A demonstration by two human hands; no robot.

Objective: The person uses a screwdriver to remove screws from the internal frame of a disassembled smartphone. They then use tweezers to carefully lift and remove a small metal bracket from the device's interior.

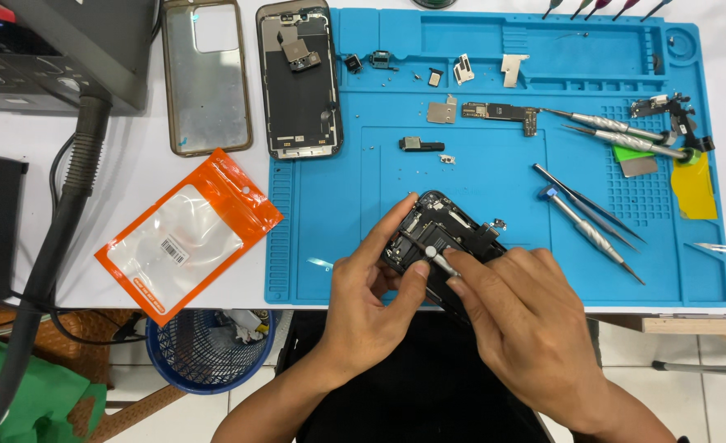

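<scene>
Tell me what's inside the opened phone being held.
Inside the opened phone: dark internal parts and a silver tool tip. The right hand and left hand cover its lower part.

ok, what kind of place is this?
Most likely a phone repair bench. A blue silicone work mat holds loose small parts and precision screwdrivers, the left hand steadies an opened phone, and a detached phone screen lies nearby.

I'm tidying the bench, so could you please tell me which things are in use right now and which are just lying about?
In use:
- opened phone, steadied by the left hand
- small screwdriver, in the right hand
- blue mat under it

Lying about:
- clear phone case
- phone screen
- orange pouch
- spare screwdrivers
- tweezers
- blue bin
</scene>
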